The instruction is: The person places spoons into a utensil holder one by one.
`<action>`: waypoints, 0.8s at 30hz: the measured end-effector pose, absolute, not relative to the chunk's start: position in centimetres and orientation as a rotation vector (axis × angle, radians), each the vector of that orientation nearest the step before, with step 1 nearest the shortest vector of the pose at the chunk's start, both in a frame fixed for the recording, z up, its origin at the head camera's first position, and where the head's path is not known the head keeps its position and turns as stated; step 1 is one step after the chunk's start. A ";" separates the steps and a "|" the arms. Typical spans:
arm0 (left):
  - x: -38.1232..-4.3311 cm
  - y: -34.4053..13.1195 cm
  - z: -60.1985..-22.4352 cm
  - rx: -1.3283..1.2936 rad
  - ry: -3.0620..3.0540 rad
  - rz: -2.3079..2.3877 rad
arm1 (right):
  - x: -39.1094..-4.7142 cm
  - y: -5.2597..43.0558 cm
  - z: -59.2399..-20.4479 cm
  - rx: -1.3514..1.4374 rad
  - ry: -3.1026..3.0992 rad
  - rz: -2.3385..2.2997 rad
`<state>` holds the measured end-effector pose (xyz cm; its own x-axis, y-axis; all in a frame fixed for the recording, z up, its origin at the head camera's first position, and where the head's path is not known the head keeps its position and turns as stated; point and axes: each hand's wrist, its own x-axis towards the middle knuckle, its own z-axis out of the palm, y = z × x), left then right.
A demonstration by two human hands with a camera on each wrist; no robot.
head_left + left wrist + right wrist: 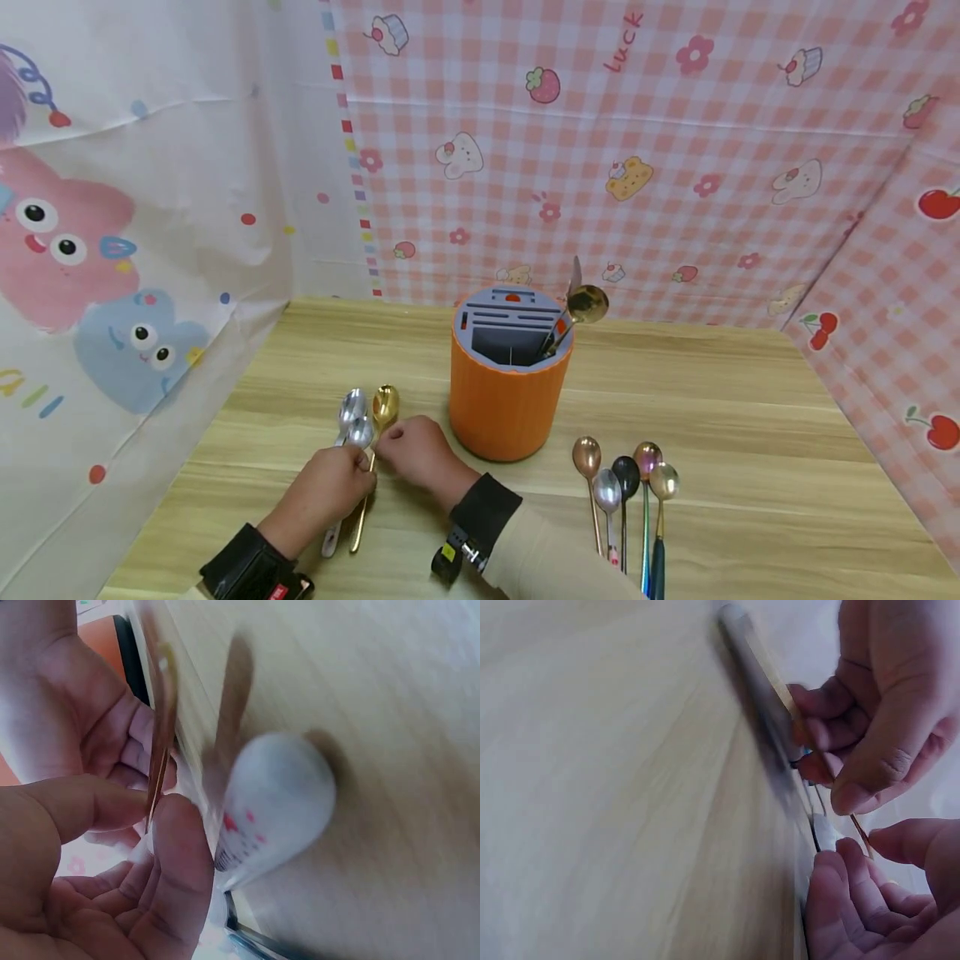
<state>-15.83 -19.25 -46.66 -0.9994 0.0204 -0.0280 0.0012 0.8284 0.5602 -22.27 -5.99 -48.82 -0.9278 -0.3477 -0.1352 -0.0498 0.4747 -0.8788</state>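
Observation:
A gold spoon (386, 406) lies at a slant on the left of the table, bowl pointing away from me. My left hand (337, 482) pinches its handle between thumb and fingers. Nearer the bowl, my right hand (420, 450) holds the spoon's neck between thumb and fingertips, as the right wrist view shows of the gold handle (780, 686). Close on the left lie two silver spoons, one a little farther back (352, 408) and the other silver spoon (360, 431) partly under my left hand. A white handle end (281, 795) with red marks shows in the left wrist view.
Behind my hands stands an orange cutlery holder (506, 408) with a grey slotted top; a gold round-bowled utensil (588, 304) and a blade (575, 275) stick out of it. Several spoons lie at the right, among them a black spoon (626, 473) and a copper spoon (587, 455).

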 end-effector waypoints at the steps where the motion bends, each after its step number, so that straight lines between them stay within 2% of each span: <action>1: -15.8 -19.2 -46.6 0.005 2.959 0.930 | -22.3 -6.1 -48.9 -0.273 2.337 -1.523; 7: -15.4 -18.7 -46.6 -0.067 2.870 1.011 | -22.6 -6.2 -49.2 -0.060 1.919 -1.821; 14: -14.7 -18.5 -46.5 -0.097 2.708 1.189 | -22.8 -5.6 -48.5 -0.066 1.818 -1.867; 24: -14.3 -19.1 -47.5 0.109 2.506 1.506 | -23.4 -5.1 -47.4 -0.171 1.761 -2.004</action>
<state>-14.28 -19.12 -47.50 -0.9741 0.1735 -0.1454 -0.0469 0.4735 0.8795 -23.36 -5.10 -47.42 -0.8844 -0.4182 -0.2071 0.2592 -0.0710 -0.9632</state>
